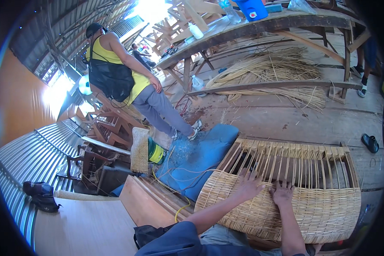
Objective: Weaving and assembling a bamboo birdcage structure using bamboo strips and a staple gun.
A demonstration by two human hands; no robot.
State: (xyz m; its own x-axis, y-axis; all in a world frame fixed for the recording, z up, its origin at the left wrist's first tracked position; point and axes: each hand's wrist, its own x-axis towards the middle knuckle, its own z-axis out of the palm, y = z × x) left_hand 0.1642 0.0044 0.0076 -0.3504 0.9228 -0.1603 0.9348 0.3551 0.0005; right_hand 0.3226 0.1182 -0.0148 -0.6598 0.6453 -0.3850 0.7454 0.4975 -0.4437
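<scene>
A wooden frame [351,170] with a half-woven rattan panel [324,211] lies in front of me. Tight weave fills its near part, while bare rattan strands [305,167] run across the gap to the wrapped far bar. My left hand [248,187] rests on the weave's far edge, its fingers stretched out over the strands. Just to the right of it, my right hand [282,193] presses on the same edge with its fingers apart. Neither hand visibly grips anything, though the undersides of the fingers are hidden.
Beyond the frame lies a blue cushion [187,168] with loose strands over it. A green-and-yellow bucket [157,153] stands at its left. A person [128,72] in a yellow top stands farther off. A rattan bundle [269,72] lies beneath a long wooden table [260,29].
</scene>
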